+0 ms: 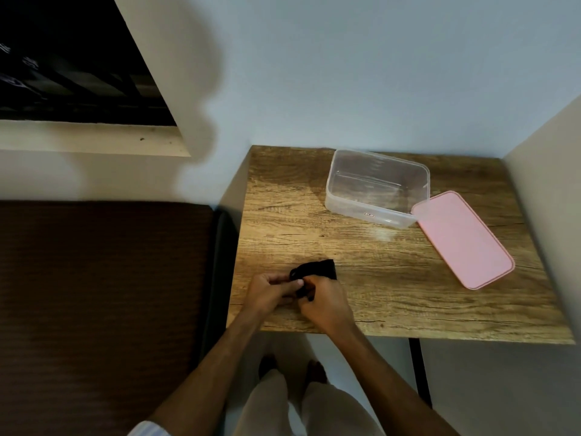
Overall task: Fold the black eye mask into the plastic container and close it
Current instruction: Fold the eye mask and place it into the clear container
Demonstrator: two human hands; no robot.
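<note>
Between the left hand [270,291] and right hand [323,302], both pinched shut on it, the black eye mask [314,272] bunches low over the counter [393,294]; the open plastic container [377,187] lies well beyond, right-forward, nearer the right hand.

Bare table [283,215] lies open between hands and container [377,190].

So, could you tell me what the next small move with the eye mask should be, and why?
Probably finish the fold, then lift it toward the container. Both the left hand and right hand pinch the black eye mask near the table's front edge, while the clear container sits open and empty, its pink lid beside it.
</note>
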